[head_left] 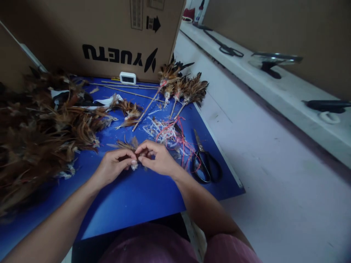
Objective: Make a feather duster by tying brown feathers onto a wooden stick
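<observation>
My left hand [115,163] and my right hand [154,157] meet over the blue tabletop [139,197]. Between them is a small bunch of brown feathers [131,143], its pale base showing under my fingertips. The left thumb and fingers pinch this base, and my right fingers close at its other side. Exactly what the right fingertips grip is partly hidden. Beyond my hands lies a tangle of red and clear strips [167,132]. To the right of my right hand rest black-handled scissors [204,160], blades pointing away.
A big heap of brown feathers [46,142] covers the left side. Feather bundles on sticks [178,91] lie at the back right, near thin sticks [123,87] and a small white digital display [127,78]. A cardboard box [109,33] stands behind. A ledge [246,65] carries several tools.
</observation>
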The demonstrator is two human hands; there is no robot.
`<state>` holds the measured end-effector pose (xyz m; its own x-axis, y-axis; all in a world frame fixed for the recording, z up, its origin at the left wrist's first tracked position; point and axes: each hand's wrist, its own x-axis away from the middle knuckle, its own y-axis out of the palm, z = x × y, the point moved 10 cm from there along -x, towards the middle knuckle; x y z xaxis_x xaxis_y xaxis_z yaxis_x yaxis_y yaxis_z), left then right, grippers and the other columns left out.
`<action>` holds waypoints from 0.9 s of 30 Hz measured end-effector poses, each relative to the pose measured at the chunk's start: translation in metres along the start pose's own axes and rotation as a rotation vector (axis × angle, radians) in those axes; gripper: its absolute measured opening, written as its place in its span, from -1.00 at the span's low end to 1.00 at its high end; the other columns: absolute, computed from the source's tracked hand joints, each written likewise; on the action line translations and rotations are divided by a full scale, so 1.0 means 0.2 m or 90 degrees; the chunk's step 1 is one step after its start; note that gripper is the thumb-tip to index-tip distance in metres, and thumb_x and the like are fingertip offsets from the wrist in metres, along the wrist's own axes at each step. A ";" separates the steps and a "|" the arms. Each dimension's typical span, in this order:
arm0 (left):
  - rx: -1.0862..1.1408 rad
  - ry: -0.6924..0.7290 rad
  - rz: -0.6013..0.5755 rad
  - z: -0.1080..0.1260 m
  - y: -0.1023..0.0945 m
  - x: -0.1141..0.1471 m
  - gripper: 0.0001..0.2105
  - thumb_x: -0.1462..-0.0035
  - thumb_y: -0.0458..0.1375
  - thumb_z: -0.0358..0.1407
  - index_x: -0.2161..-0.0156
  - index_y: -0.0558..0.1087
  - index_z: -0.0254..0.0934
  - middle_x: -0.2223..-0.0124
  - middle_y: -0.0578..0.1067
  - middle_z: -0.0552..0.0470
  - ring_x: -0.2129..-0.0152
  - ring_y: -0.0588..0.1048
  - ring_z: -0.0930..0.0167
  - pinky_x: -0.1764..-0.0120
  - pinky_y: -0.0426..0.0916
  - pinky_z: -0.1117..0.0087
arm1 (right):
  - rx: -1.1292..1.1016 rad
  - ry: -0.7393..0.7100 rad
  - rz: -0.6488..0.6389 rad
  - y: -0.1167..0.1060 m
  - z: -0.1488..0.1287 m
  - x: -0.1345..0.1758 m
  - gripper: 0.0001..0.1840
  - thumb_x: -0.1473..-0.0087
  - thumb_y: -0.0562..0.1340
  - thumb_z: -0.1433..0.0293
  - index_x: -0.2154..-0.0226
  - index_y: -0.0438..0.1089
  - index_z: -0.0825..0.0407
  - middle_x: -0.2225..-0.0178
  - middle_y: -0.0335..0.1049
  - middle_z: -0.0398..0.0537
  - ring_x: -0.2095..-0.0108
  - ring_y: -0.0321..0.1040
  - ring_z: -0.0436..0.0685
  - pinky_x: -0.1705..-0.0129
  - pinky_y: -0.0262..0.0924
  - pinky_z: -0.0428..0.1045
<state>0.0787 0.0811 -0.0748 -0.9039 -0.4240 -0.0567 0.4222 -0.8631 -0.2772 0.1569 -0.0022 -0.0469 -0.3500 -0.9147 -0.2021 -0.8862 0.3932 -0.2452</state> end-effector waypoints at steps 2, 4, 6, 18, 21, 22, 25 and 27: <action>-0.020 0.015 0.001 0.02 0.00 0.00 -0.92 0.01 0.24 -0.32 0.44 0.51 -0.30 0.55 0.45 0.10 0.66 0.35 0.55 0.55 0.27 0.56 | -0.022 0.029 -0.010 0.02 0.03 0.00 -0.82 0.03 0.18 0.50 0.28 0.35 0.08 0.37 0.34 -0.16 0.47 0.27 -0.10 0.42 0.20 -0.13; -0.032 0.030 -0.006 0.03 0.00 0.00 -0.92 0.00 0.23 -0.33 0.44 0.52 -0.30 0.54 0.46 0.09 0.65 0.36 0.55 0.53 0.28 0.56 | -0.017 0.021 -0.015 0.03 0.04 0.00 -0.77 0.02 0.17 0.51 0.23 0.35 0.07 0.34 0.34 -0.15 0.46 0.27 -0.11 0.41 0.21 -0.14; -0.036 0.042 -0.014 0.03 0.01 0.01 -0.92 -0.01 0.23 -0.32 0.43 0.53 -0.29 0.52 0.47 0.08 0.64 0.37 0.54 0.52 0.29 0.55 | -0.005 0.005 -0.025 0.04 0.04 0.00 -0.71 0.01 0.16 0.54 0.18 0.36 0.05 0.29 0.32 -0.14 0.43 0.28 -0.11 0.41 0.23 -0.15; 0.034 0.006 -0.067 0.03 0.07 0.01 -0.93 0.01 0.25 -0.34 0.45 0.53 -0.30 0.51 0.49 0.06 0.61 0.38 0.54 0.53 0.31 0.57 | -0.167 0.153 -0.184 0.13 0.13 0.01 -0.91 -0.11 0.10 0.55 0.33 0.27 0.08 0.51 0.27 -0.26 0.55 0.25 -0.14 0.48 0.25 -0.17; 0.055 -0.014 -0.073 0.02 0.08 0.01 -0.92 0.02 0.25 -0.35 0.47 0.51 -0.31 0.53 0.46 0.07 0.63 0.36 0.54 0.53 0.32 0.57 | -0.138 0.158 -0.175 0.13 0.16 0.01 -0.96 -0.10 0.12 0.51 0.35 0.27 0.08 0.52 0.27 -0.27 0.58 0.25 -0.14 0.50 0.20 -0.18; 0.062 -0.020 -0.075 0.01 0.08 0.01 -0.92 0.02 0.25 -0.34 0.47 0.50 -0.32 0.53 0.46 0.08 0.63 0.36 0.54 0.53 0.32 0.56 | -0.135 0.157 -0.169 0.13 0.16 0.01 -0.97 -0.09 0.12 0.50 0.35 0.27 0.08 0.53 0.28 -0.27 0.59 0.25 -0.14 0.51 0.18 -0.18; 0.088 -0.040 -0.072 -0.01 0.08 0.01 -0.91 0.03 0.26 -0.32 0.45 0.49 -0.32 0.55 0.44 0.08 0.64 0.36 0.54 0.54 0.32 0.55 | -0.154 0.171 -0.148 0.13 0.18 0.01 -0.95 -0.06 0.11 0.52 0.37 0.25 0.07 0.54 0.26 -0.29 0.60 0.24 -0.14 0.52 0.18 -0.17; 0.110 -0.057 -0.064 -0.03 0.07 0.01 -0.89 0.04 0.27 -0.30 0.44 0.49 -0.32 0.54 0.43 0.09 0.64 0.36 0.54 0.55 0.31 0.55 | -0.178 0.181 -0.133 0.13 0.19 0.01 -0.92 -0.04 0.09 0.54 0.38 0.22 0.06 0.56 0.23 -0.30 0.61 0.22 -0.14 0.52 0.18 -0.17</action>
<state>0.0829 0.0700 -0.0850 -0.9357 -0.3492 0.0498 0.3426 -0.9333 -0.1078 0.1447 0.0104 -0.0894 -0.1896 -0.9766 0.1020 -0.9810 0.1926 0.0208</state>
